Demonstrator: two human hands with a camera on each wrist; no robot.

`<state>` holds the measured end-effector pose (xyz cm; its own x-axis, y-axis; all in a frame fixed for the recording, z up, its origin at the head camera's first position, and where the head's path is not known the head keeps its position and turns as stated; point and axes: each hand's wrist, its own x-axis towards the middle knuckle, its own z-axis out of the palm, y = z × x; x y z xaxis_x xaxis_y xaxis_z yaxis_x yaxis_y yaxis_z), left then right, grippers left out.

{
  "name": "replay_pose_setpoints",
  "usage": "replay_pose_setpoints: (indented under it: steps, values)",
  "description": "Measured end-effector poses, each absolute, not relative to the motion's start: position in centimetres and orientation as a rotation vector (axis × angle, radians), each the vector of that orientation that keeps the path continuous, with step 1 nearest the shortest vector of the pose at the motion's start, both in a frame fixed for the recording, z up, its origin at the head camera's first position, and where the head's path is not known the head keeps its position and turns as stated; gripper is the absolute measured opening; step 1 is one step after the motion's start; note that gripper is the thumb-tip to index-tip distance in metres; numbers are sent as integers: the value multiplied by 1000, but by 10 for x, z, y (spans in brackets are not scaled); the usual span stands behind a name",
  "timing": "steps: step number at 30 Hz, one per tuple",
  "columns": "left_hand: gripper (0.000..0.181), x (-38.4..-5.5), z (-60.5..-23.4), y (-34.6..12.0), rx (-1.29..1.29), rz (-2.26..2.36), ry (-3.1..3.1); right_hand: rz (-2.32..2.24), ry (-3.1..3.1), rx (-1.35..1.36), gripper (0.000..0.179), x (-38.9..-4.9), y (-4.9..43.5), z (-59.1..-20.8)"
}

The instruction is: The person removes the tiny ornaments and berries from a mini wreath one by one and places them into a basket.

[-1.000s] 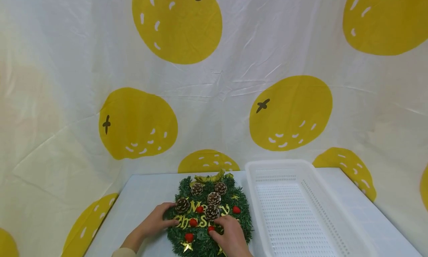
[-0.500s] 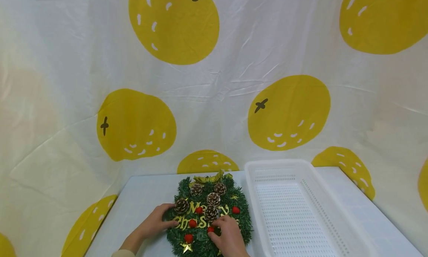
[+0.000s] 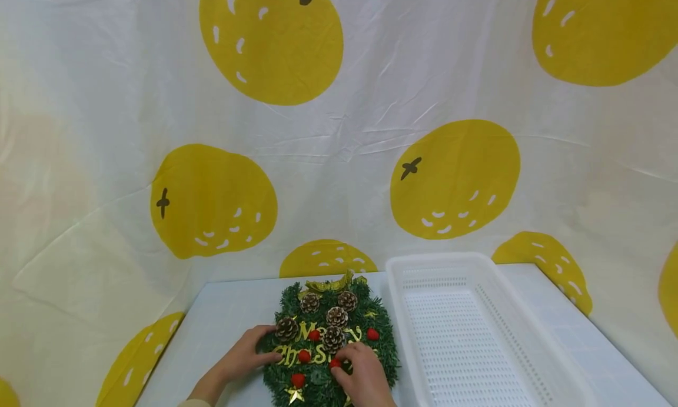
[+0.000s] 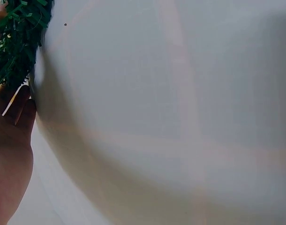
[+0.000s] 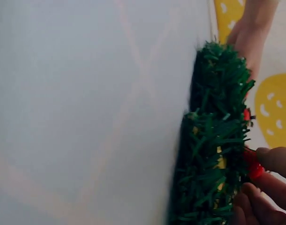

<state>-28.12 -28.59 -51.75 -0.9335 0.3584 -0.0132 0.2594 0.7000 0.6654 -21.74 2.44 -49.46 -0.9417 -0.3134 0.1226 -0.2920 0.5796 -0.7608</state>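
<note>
In the head view a green Christmas wreath [image 3: 389,342] lies on the table, with gold "Merry Christmas" lettering, pine cones [image 3: 336,316], red balls and gold stars. My left hand [image 3: 241,354] holds its left edge, the thumb by the lettering and a finger beside a pine cone. With thumb and fingers, my right hand [image 3: 365,374] pinches a small red ball [image 3: 336,363] on the wreath's lower right part. The right wrist view shows this red ball [image 5: 254,168] between thumb and finger at the wreath's face. Part of the left hand [image 4: 9,145] is cut off in the left wrist view.
A white perforated plastic basket [image 3: 397,283] stands right of the wreath, close to its edge. The pale table [image 3: 233,301] runs back to a hanging white cloth [image 3: 344,195] printed with yellow fruit. A gold ribbon [image 3: 328,286] tops the wreath.
The head view shifts slightly. The red ball between my right fingers has moved a little up and right against the wreath. My left hand keeps its place on the wreath's edge.
</note>
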Motion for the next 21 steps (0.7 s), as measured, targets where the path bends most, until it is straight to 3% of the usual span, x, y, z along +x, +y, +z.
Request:
replay_pose_setpoints:
  steps: [7,21]
  values:
    - [71,-279,-514,-285,508,1058,2757,-1443,2662,-396,22,-213,24,-479]
    - [72,-279,-514,-285,457,1055,2748,-1688,2660,-428,28,-214,34,-461]
